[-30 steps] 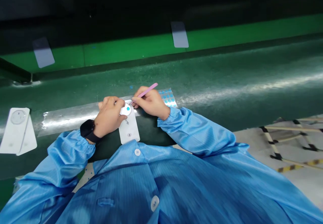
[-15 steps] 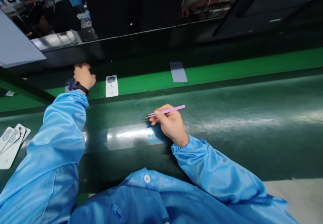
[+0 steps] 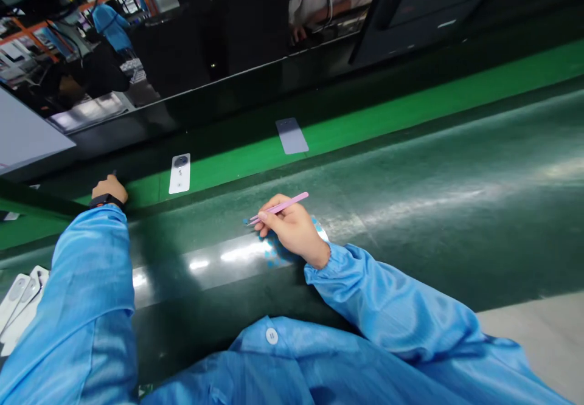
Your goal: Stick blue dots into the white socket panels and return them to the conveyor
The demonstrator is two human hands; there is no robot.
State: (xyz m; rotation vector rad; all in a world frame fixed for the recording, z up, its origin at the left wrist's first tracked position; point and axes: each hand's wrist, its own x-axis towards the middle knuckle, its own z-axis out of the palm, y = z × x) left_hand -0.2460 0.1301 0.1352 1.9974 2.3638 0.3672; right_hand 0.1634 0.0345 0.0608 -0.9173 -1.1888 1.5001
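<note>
Left hand point(image 3: 109, 189), right hand point(image 3: 292, 230), well apart across green workbench point(image 3: 410, 222)

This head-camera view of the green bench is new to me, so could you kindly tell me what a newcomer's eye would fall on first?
The pink tweezers in the right hand stand out first, held over blue dots mid-bench. Bright blue sleeves fill the foreground, and a white card lies farther out, on the green strip.

No lettering or labels can be read in view.
</note>
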